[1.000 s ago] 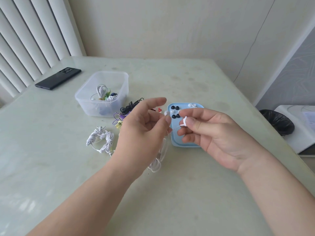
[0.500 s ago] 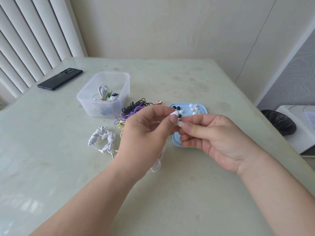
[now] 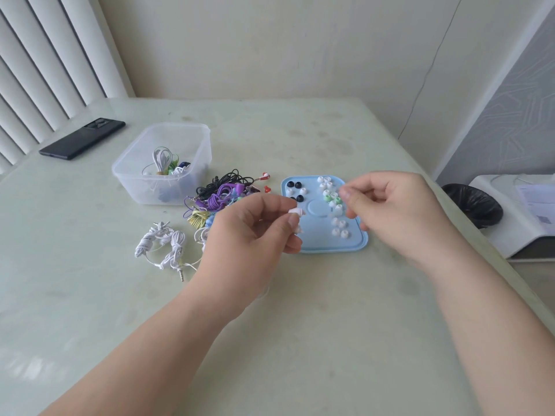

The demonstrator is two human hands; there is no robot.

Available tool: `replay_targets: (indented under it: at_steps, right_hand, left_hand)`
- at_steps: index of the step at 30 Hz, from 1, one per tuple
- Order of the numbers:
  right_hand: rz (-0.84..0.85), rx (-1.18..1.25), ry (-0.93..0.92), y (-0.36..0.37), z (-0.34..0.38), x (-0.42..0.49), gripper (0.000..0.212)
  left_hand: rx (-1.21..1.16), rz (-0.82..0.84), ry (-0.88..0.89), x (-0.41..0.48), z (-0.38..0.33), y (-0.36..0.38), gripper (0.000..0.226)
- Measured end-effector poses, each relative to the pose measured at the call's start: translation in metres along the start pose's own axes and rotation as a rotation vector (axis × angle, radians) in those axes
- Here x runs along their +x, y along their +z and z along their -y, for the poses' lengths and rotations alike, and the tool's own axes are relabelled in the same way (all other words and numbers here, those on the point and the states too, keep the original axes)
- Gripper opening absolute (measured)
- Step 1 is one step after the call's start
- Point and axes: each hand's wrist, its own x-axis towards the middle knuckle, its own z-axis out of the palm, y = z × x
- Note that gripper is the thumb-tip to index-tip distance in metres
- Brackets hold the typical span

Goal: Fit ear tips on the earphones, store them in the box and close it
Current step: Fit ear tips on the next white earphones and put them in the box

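My left hand [image 3: 255, 232] pinches a white earbud [image 3: 295, 211] between thumb and fingertips; its cable runs down behind the hand. My right hand [image 3: 393, 211] hovers over the right side of the blue lid [image 3: 330, 246], fingers curled, thumb and forefinger slightly apart with nothing between them. On the lid lie several white ear tips [image 3: 326, 183], black ear tips [image 3: 294, 185] and green ear tips [image 3: 333, 199]. The clear plastic box [image 3: 177, 126] stands open at the back left with a few coiled earphones inside.
A tangle of black, purple and yellow earphones [image 3: 222, 193] lies between box and lid. Two bundled white earphones [image 3: 162, 244] lie left of my left hand. A black phone [image 3: 82, 138] lies far left. Off the table's right edge are a black bin [image 3: 471, 205] and a white device [image 3: 516, 217].
My hands were pressed together at the earbud; my right hand has let go and moved right over the lid. My left hand keeps the earbud.
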Motion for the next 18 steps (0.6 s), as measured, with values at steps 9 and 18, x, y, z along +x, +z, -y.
replay_targets:
  at_steps: [9,18]
  right_hand:
    - [0.190,-0.365,0.091,-0.009,-0.009,0.000,0.010]
    - [0.134,-0.169,0.007,-0.008,-0.002,-0.006,0.009]
  left_hand:
    - [0.035,-0.002,-0.001,-0.002,0.002,0.006,0.010]
    - [-0.025,-0.015,-0.024,-0.002,0.001,0.006,0.010]
